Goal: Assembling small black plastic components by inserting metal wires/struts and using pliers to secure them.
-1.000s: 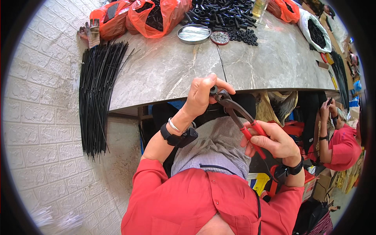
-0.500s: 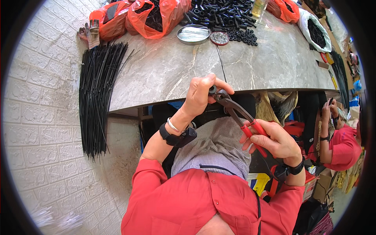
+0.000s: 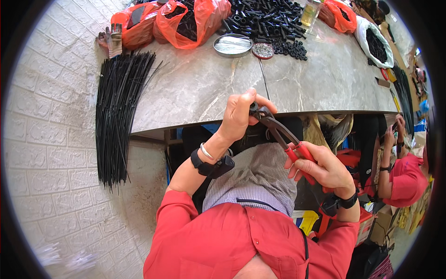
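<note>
My right hand [image 3: 320,168] is clenched on the pliers' [image 3: 283,139] red handles. My left hand [image 3: 241,114] pinches something small at their tip; the piece itself is hidden. The pliers look stiff, best held by the handles.

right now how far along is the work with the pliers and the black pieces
Done: a heap of short black tubes lies at the table's far side. In hand: the right hand grips red-handled pliers, whose nose meets something in the left hand. Left: a thick bundle of long black strips lies uncut beside the table.
</note>
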`<state>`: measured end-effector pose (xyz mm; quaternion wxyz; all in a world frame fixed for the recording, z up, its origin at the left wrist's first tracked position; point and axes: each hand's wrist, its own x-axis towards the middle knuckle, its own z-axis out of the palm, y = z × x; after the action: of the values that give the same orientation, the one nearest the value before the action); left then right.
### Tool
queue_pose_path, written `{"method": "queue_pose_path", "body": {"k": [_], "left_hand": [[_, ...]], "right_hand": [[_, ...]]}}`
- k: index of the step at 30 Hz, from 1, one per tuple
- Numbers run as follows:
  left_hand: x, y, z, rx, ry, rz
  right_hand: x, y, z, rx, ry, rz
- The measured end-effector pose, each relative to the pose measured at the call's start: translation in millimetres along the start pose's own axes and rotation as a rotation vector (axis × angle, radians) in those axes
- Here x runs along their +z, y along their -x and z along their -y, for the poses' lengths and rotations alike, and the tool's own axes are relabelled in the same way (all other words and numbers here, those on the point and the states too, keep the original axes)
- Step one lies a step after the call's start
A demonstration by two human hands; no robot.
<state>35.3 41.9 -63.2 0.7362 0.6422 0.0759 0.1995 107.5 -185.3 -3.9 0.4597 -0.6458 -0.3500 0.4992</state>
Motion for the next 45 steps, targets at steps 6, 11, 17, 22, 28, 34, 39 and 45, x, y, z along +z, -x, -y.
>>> {"method": "queue_pose_path", "body": {"k": [6,11,17,22,28,34,39,45], "left_hand": [[-0.8,0.3,1.3,-0.031,0.093,0.005],[0.2,1.7,-1.3,-0.043,0.107,0.021],[-1.1,1.2,-0.9,-0.032,0.07,0.003],[-3.1,-5.5,3.1,-0.014,0.036,0.001],[2.0,-20.1,20.0,0.076,0.046,0.045],[-35.5,-15.0,24.7,0.133,0.44,0.265],[-45.5,-12.0,27.9,0.102,0.471,0.223],[-32.7,-15.6,35.7,0.172,0.474,0.139]], "right_hand": [[1.4,-0.4,2.1,0.01,-0.045,-0.012],[0.9,2.2,9.9,0.083,0.131,-0.004],[4.9,-2.4,5.2,-0.001,0.363,-0.072],[9.1,-6.1,-2.4,-0.061,0.515,-0.2],[-3.5,11.2,-5.4,0.071,0.432,-0.295],[-36.9,-23.5,-62.5,-0.171,0.501,-0.489],[-70.2,-66.0,-120.1,-0.118,0.889,-0.89],[-98.1,-80.8,-126.0,0.116,1.178,-0.93]]}}
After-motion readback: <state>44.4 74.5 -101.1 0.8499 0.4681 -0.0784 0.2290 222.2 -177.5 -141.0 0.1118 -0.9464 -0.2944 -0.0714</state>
